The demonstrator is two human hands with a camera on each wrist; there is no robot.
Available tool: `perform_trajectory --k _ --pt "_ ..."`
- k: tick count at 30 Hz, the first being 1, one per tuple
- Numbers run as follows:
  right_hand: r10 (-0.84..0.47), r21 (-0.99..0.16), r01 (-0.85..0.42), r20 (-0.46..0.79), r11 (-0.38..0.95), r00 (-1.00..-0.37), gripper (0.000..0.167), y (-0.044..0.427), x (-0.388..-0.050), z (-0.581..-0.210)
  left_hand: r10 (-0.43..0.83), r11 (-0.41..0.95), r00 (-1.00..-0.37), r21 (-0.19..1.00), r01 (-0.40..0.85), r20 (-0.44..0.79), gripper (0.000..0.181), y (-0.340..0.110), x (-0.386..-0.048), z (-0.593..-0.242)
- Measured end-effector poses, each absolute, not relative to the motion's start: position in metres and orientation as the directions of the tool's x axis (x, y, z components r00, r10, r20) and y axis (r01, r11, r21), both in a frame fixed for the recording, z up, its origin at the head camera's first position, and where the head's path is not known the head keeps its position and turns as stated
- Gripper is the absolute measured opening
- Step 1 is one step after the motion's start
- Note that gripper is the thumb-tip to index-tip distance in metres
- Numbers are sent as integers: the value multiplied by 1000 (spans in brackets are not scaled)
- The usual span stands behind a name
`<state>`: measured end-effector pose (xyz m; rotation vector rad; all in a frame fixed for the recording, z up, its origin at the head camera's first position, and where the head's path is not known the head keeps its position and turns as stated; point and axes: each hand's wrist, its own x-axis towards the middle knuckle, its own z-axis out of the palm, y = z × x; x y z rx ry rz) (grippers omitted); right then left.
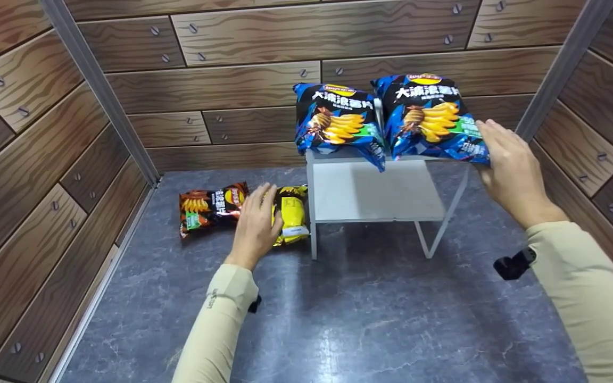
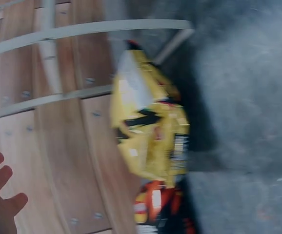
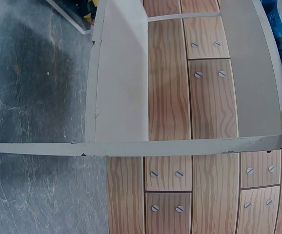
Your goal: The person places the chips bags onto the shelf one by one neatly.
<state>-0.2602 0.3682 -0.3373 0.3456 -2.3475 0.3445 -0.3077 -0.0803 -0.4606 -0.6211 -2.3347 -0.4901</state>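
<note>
Plank-patterned walls (image 1: 253, 34) are enclosing a grey floor (image 1: 349, 308). Blue bags (image 1: 429, 117) are sitting on the white rack (image 1: 378, 191); right hand (image 1: 519, 173) is touching one, fingers together. Left hand (image 1: 255, 226) is hovering, fingers apart, near orange bag (image 1: 212, 206) and yellow bag (image 1: 292, 215), both lying floor-level.

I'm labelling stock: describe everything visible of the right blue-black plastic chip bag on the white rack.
The chip bag is glossy, puffed plastic with white characters, yellow chips and a green patch. Front toward the head camera, it rests atop the rack beside a similar bag; the right hand touches its right edge.
</note>
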Motion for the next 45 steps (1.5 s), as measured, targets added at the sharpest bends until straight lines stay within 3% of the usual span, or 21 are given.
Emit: perform_trajectory --k 6,17,27,38,41,45 --pt "-152 -142 -351 710 926 -687 67 369 -260 -338 355 813 -660 131 568 662 67 -80 -311 -490" --pt "-150 -140 -344 705 929 -693 66 369 -260 -337 410 855 -785 105 509 465 79 -67 -318 -515" --pt "-149 -150 -353 709 923 -689 66 368 -260 -337 312 916 -900 155 370 304 89 -49 -328 -534" --pt "-150 -144 -351 711 925 -687 66 368 -259 -335 194 970 -952 96 222 238 101 -44 -340 -554" --pt "-150 -142 -351 713 926 -684 66 368 -259 -336 164 981 -961 69 183 222 98 -43 -341 -558" --pt "-151 -143 -356 717 924 -681 65 368 -259 -337 146 987 -959 26 157 242 72 -44 -340 -564"
